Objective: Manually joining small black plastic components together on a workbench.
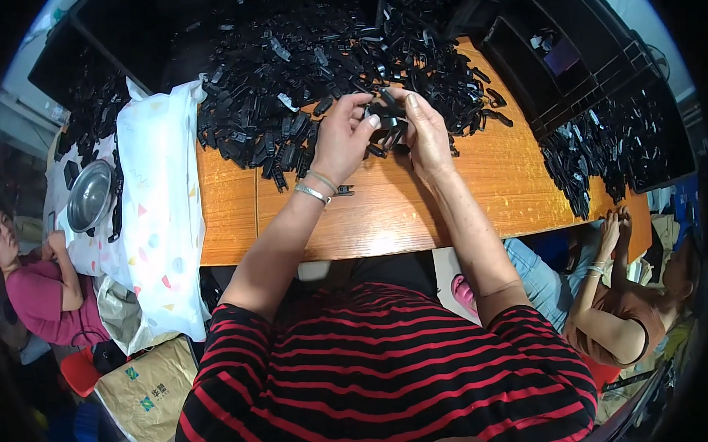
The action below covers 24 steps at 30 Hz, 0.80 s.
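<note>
Above the near edge of a big pile of small black plastic parts [284,70], my two hands meet. My left hand [341,141] is closed, thumb and fingers pinching a black plastic part [381,109]. Its wrist wears bracelets. From the other side my right hand [427,132] curls its fingers around black plastic parts too. Where one piece ends and another begins between the hands is too dark to tell. A single loose black part [344,191] lies on the wooden table [323,230] beside my left wrist.
At left, a white patterned cloth [161,190] covers a stretch beside a metal bowl [92,197]. Black crates [591,45] stand at right, near another black pile [581,164]. Co-workers sit at left [45,290] and right [619,312]. A brown paper sack [148,396] lies lower left.
</note>
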### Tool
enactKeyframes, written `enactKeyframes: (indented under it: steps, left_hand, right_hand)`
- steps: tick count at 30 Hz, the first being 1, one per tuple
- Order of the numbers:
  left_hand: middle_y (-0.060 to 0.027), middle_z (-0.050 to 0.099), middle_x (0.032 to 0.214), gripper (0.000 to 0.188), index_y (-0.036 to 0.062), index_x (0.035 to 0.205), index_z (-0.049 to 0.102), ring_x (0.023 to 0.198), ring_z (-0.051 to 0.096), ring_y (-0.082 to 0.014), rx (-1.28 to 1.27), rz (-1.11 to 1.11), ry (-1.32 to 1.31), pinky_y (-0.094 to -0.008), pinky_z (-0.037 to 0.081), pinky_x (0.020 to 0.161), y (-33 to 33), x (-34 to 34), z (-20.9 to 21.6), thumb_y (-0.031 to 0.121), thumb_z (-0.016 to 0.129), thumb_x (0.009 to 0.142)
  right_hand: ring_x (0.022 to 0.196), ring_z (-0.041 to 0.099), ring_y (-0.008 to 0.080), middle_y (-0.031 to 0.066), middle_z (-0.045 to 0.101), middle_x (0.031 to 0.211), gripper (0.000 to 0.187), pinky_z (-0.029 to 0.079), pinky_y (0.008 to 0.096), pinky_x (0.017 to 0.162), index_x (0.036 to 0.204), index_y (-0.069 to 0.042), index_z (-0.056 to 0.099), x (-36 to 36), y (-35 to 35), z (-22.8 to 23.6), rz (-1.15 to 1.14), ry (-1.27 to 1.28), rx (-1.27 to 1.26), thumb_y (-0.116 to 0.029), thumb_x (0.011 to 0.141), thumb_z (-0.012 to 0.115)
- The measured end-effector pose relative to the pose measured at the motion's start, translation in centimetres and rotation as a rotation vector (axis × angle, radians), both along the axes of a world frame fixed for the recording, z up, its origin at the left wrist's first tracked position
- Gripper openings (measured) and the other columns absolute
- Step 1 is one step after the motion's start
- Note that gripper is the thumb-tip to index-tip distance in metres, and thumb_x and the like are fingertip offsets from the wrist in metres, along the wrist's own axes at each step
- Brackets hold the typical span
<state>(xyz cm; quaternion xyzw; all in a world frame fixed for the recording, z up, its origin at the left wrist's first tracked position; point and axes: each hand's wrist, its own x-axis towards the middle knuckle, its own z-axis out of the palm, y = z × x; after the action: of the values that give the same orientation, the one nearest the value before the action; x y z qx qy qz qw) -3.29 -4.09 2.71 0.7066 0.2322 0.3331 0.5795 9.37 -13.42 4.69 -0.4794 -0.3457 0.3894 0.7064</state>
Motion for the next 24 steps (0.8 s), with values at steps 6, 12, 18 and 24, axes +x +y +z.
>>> enactKeyframes:
  steps: [6,12,18,24]
  left_hand:
    - [-0.0057,0.064,0.091,0.031,-0.0001,0.116,0.056,0.076,0.062,-0.0090,-0.037,0.055,-0.026,-0.0233,0.051,0.069,-0.6,0.5,-0.1,-0.001,0.062,0.086]
    - [-0.0126,0.061,0.113,0.040,0.0024,0.121,0.055,0.099,0.063,-0.0198,0.171,0.105,-0.097,-0.0301,0.051,0.086,0.7,1.5,-0.7,0.001,0.065,0.082]
    - [-0.0121,0.058,0.121,0.057,0.0011,0.133,0.045,0.110,0.059,-0.0219,0.281,-0.046,-0.003,-0.0332,0.047,0.098,-0.2,2.9,0.4,0.009,0.071,0.083]
    - [-0.0118,0.056,0.118,0.059,0.0007,0.134,0.040,0.109,0.060,-0.0203,0.010,-0.188,-0.167,-0.0308,0.053,0.090,-1.1,3.1,0.5,0.001,0.069,0.084]
  right_hand:
    - [0.091,0.068,0.0189,0.0148,0.065,0.110,0.040,0.060,0.0313,0.071,0.127,-0.001,0.052,1.5,-0.5,-1.5,0.006,0.094,0.005,-0.032,0.102,0.045]
    - [0.090,0.069,0.0200,0.0127,0.066,0.111,0.043,0.058,0.0287,0.066,0.127,-0.002,0.052,1.8,-0.2,0.1,-0.057,0.082,-0.043,-0.036,0.103,0.041]
    - [0.095,0.067,0.0206,0.0129,0.064,0.113,0.046,0.057,0.0314,0.076,0.128,-0.002,0.051,1.6,0.3,-0.3,-0.042,0.080,0.007,-0.039,0.102,0.040]
    - [0.095,0.064,0.0179,0.0113,0.065,0.109,0.041,0.054,0.0306,0.084,0.124,-0.002,0.053,0.5,0.4,-0.5,-0.084,0.083,0.142,-0.035,0.102,0.044]
